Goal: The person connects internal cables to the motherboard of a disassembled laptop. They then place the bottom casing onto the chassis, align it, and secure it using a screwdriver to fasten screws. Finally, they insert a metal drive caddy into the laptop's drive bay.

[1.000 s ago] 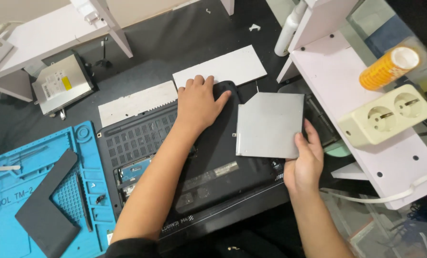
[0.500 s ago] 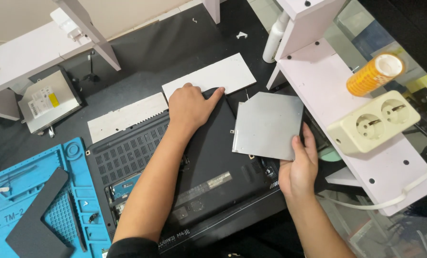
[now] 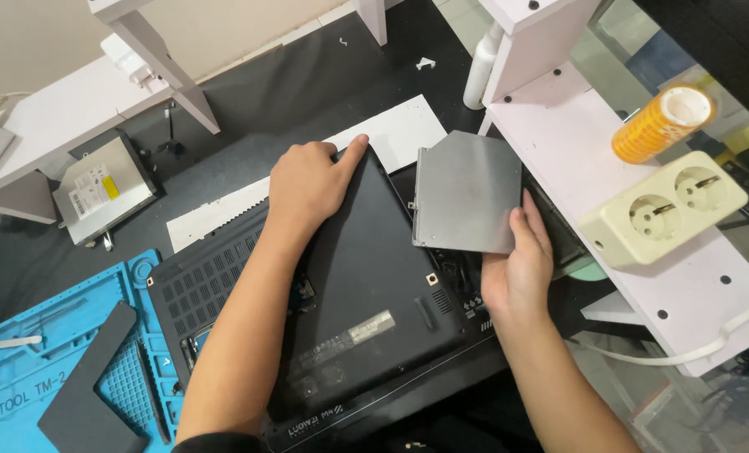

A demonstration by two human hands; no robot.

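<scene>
At the far left, a blue repair mat (image 3: 22,369) carries a dark angled panel (image 3: 89,394) and a pair of tweezers (image 3: 5,342). Behind it, a silver disc drive (image 3: 102,189) lies on the black table (image 3: 307,84), well apart from the work.

The laptop (image 3: 358,310) lies upside down at centre, its base facing up. The left hand (image 3: 312,180) rests flat and open on the far edge of the base, fingers spread and thumb extended; judged from the posture, it braces the machine against sliding. Two white strips (image 3: 391,134) lie just beyond that edge.

The right hand (image 3: 517,268) grips a thin grey metal drive (image 3: 468,191) by its near corner, thumb on top and fingers beneath (the fingers are hidden). The drive sits level at the laptop's right side, partly over the base and against the white shelf (image 3: 576,168). A corner grip likely keeps the flat faces untouched.

On the shelf stand an orange tape roll (image 3: 664,122) and a cream double socket (image 3: 664,218).

Compared with half a second ago, the drive has shifted slightly toward the shelf, and the left hand remains planted on the base.
</scene>
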